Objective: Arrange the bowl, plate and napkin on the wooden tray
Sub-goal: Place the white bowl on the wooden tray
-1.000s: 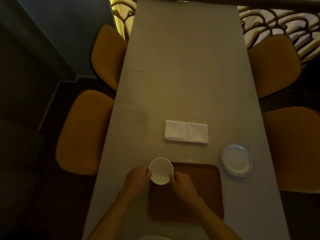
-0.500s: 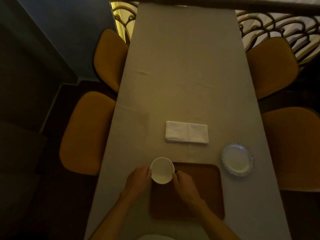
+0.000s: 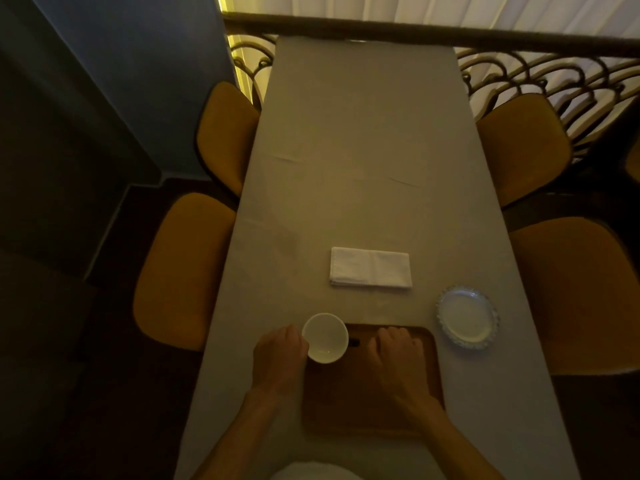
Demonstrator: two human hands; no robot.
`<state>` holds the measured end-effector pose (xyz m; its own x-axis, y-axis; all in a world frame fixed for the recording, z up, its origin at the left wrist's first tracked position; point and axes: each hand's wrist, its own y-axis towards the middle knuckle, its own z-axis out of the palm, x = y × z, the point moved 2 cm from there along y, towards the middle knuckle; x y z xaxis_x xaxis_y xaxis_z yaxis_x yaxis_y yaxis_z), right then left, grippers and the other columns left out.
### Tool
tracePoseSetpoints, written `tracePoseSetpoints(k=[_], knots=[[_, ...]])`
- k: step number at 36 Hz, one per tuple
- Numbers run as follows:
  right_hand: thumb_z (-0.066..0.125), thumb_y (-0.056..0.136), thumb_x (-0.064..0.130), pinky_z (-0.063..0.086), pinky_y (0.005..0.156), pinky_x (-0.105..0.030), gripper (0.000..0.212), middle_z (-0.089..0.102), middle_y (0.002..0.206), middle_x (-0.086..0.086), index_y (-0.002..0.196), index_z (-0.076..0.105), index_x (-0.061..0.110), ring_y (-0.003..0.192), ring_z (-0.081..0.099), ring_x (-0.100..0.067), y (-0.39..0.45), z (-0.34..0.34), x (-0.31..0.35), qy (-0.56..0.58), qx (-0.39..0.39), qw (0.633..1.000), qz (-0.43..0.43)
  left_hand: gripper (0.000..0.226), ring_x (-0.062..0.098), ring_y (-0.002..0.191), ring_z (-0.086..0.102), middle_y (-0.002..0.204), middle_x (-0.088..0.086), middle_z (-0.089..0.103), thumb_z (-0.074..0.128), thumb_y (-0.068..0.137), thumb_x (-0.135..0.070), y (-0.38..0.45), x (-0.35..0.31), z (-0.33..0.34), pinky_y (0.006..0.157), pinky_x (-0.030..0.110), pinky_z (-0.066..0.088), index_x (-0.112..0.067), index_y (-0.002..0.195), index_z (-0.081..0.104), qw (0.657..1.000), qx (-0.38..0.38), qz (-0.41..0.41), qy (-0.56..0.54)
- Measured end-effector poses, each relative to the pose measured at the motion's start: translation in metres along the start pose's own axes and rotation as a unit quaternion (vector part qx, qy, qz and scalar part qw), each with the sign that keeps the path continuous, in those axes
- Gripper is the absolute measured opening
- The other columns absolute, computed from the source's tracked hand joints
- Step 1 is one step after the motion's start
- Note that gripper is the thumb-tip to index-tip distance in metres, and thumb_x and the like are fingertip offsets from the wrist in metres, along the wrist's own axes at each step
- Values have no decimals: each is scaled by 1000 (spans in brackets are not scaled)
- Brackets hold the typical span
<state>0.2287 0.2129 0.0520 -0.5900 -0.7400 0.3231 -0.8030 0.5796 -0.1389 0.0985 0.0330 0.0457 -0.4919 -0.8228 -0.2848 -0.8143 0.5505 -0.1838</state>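
A small white bowl (image 3: 325, 337) sits at the far left corner of the wooden tray (image 3: 374, 415), partly over its edge. My left hand (image 3: 278, 358) grips the bowl's left rim. My right hand (image 3: 398, 355) hovers over the far part of the tray, a short gap to the right of the bowl, fingers loosely curled and holding nothing. The folded white napkin (image 3: 370, 267) lies on the tablecloth beyond the tray. A white plate (image 3: 467, 318) with a patterned rim rests to the right of the tray's far corner.
The long table (image 3: 363, 150) is covered in a grey cloth. Mustard-coloured chairs (image 3: 180, 271) stand along both sides. A railing with metal scrollwork (image 3: 540, 77) and a curtain close off the far end.
My right hand has let go of the bowl and moved right over the tray. The left hand stays on the bowl. The view has tilted up a little.
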Motion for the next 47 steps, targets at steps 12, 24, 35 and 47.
tracePoseSetpoints(k=[12, 24, 35, 47], knots=[[52, 84, 29, 34, 64, -32, 17, 44, 69, 7, 70, 44, 26, 66, 43, -16, -52, -11, 5, -112, -52, 992, -39, 16, 18, 62, 54, 68, -1, 60, 57, 85, -25, -48, -33, -1, 57, 32, 42, -21, 69, 54, 998, 18, 46, 25], [59, 83, 28, 41, 64, -33, 13, 50, 70, 7, 73, 50, 25, 67, 49, -16, -93, -14, -14, -92, -58, 994, 27, 32, 10, 45, 48, 50, -7, 51, 83, 57, -23, -63, -54, 8, 40, 25, 40, -26, 55, 52, 991, -16, 123, 48], [62, 83, 29, 38, 61, -29, 22, 46, 66, 9, 72, 44, 28, 60, 45, -12, -89, -32, -70, -71, -49, 995, 53, 18, 11, 71, 53, 77, -6, 60, 43, 92, -29, -52, -93, 38, 65, 26, 40, -25, 77, 53, 994, 20, 107, -1], [67, 81, 20, 38, 54, -33, 25, 49, 59, 1, 64, 48, 21, 54, 46, -19, -52, -57, -145, -56, -24, 997, 37, 21, 10, 66, 46, 73, -6, 51, 41, 94, -27, -26, -160, 68, 63, 26, 40, -25, 74, 41, 996, 52, 79, -3]])
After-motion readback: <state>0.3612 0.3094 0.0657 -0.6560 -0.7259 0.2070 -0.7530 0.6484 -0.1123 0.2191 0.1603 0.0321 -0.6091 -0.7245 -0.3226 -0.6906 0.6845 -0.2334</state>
